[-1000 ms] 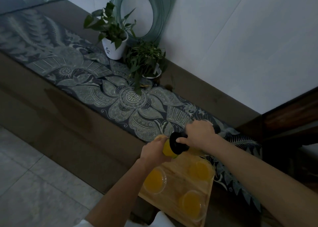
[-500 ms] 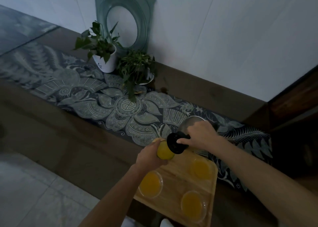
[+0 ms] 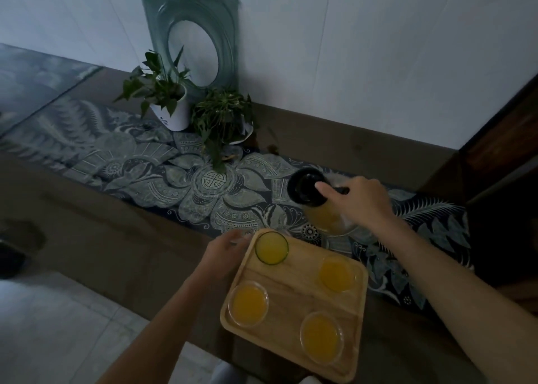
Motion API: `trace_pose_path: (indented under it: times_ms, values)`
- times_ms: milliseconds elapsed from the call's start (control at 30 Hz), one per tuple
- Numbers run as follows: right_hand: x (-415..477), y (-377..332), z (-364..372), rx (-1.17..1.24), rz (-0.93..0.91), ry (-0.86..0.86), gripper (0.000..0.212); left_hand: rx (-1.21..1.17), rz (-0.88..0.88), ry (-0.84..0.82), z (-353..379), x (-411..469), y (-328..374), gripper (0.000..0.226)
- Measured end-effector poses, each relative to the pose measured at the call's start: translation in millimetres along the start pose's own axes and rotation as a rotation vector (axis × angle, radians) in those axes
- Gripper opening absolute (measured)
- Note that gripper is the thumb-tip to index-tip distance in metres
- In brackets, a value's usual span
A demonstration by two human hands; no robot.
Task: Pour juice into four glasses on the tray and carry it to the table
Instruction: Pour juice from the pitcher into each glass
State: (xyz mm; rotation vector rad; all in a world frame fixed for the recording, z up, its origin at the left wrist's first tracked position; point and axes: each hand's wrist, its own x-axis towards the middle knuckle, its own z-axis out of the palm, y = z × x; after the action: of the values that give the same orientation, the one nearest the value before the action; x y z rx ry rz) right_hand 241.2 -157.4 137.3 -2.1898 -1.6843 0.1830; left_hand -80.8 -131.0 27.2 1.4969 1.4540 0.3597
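Observation:
A wooden tray (image 3: 294, 296) lies at the near edge of a low brown ledge. It holds four glasses of orange juice: far left (image 3: 271, 248), far right (image 3: 336, 273), near left (image 3: 248, 303) and near right (image 3: 320, 337). My left hand (image 3: 224, 249) rests at the tray's far left corner, just beside the far left glass, with its fingers relaxed. Behind the tray, a glass juice jug (image 3: 326, 220) with a black lid stands on the patterned runner. My right hand (image 3: 361, 200) grips its handle, with the index finger laid on the lid.
A blue-grey patterned runner (image 3: 145, 174) covers the ledge. A white potted plant (image 3: 174, 115), a second leafy plant (image 3: 224, 115) and a green square frame (image 3: 192, 34) stand against the wall behind. Dark wooden furniture (image 3: 500, 150) rises at the right. Tiled floor (image 3: 58, 325) lies below left.
My left hand has set the far left glass down on the tray and let go of it. My right hand has swung the jug back and stood it upright on the runner.

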Motion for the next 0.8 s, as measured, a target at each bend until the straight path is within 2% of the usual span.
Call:
trace_pose_path:
  times_ms: [67, 100, 200, 400, 533, 633, 700, 800]
  values:
    - [-1.4, -1.4, -0.8, 0.078, 0.079, -0.011, 0.086, -0.039, 0.008, 0.041, -11.8, -2.9, -3.9, 0.018]
    - [-3.1, -3.8, 0.0, 0.119, 0.101, 0.0, 0.084, -0.089, 0.012, 0.053, -17.3, -4.6, -4.5, 0.019]
    - [-12.4, -20.1, 5.5, 0.249, 0.11, 0.025, 0.077, -0.23, 0.002, 0.081, -28.9, -9.7, -1.8, 0.048]
    - [-29.6, -79.7, 13.2, 0.438, 0.117, 0.148, 0.071, -0.345, 0.086, 0.064, -42.1, -22.4, 33.9, 0.069]
    - [-39.9, -131.0, 25.4, 0.6, 0.109, 0.196, 0.072, -0.428, 0.164, 0.046, -51.3, -37.3, 50.8, 0.044]
    - [-50.7, -171.7, 44.9, 0.793, 0.146, 0.17, 0.069, -0.469, 0.184, 0.061, -67.9, -44.6, 44.3, 0.042]
    - [-57.5, -198.4, 60.3, 0.879, 0.172, 0.147, 0.063, -0.513, 0.169, 0.055, -85.7, -45.2, 34.2, 0.039]
    - [-68.4, -233.5, 84.8, 0.943, 0.197, 0.112, 0.045, -0.55, 0.13, 0.058, -113.0, -40.7, 16.8, 0.023]
